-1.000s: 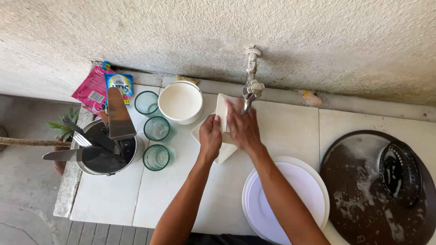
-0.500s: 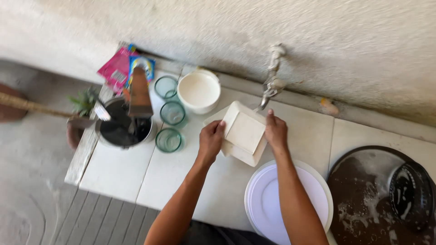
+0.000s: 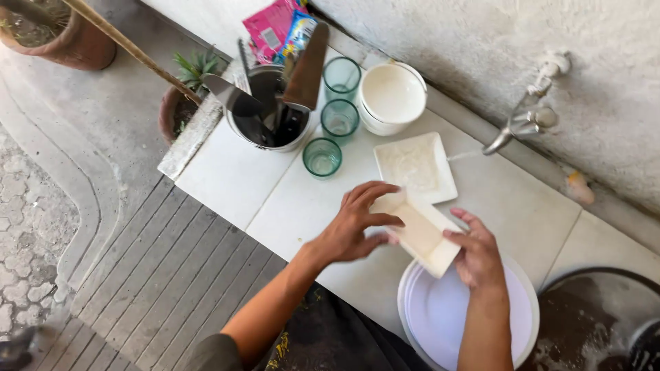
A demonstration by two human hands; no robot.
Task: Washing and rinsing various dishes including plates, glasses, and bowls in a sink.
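Both hands, left hand (image 3: 354,230) and right hand (image 3: 476,254), pinch 1 square white dish (image 3: 421,232) tilted over the stacked plates (image 3: 440,316) at the bench's (image 3: 275,199) near edge, probably draining.

You have a white tiled counter (image 3: 234,178) set against a rough plastered wall. Directly on it: a metal pot (image 3: 269,120) holding utensils at the far left, three green-tinted glasses (image 3: 322,156) in a short row just beside the pot, a white bowl stack (image 3: 392,96) near the wall, a square white plate (image 3: 416,167) lying flat mid-counter, a stack of round white plates (image 3: 440,323) at the near edge, and a dark wet basin (image 3: 598,309) at the right end.
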